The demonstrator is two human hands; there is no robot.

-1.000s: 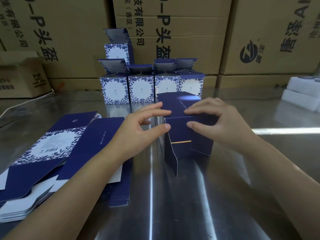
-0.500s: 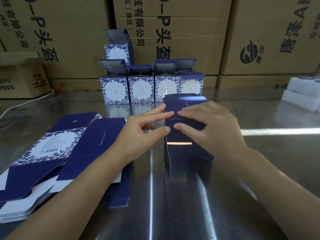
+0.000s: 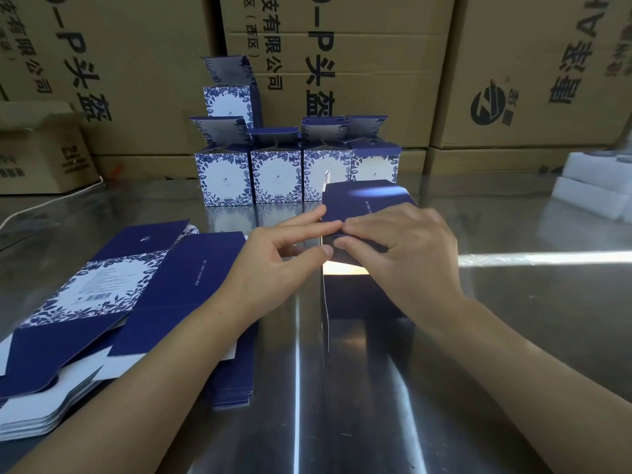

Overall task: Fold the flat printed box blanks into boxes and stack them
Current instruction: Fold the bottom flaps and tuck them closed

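Walled at the back by stacked brown cardboard cartons (image 3: 359,97) printed with black characters, fronted by a shiny metal tabletop (image 3: 513,354) crossed on the right by a bright band of reflected light (image 3: 547,258), with a smaller open carton (image 3: 41,155) and a white cable (image 3: 51,201) far left, white foam blocks (image 3: 595,193) far right.

Upright half-folded navy box (image 3: 366,200); flat blanks (image 3: 113,292) left, folded boxes (image 3: 277,179) behind.
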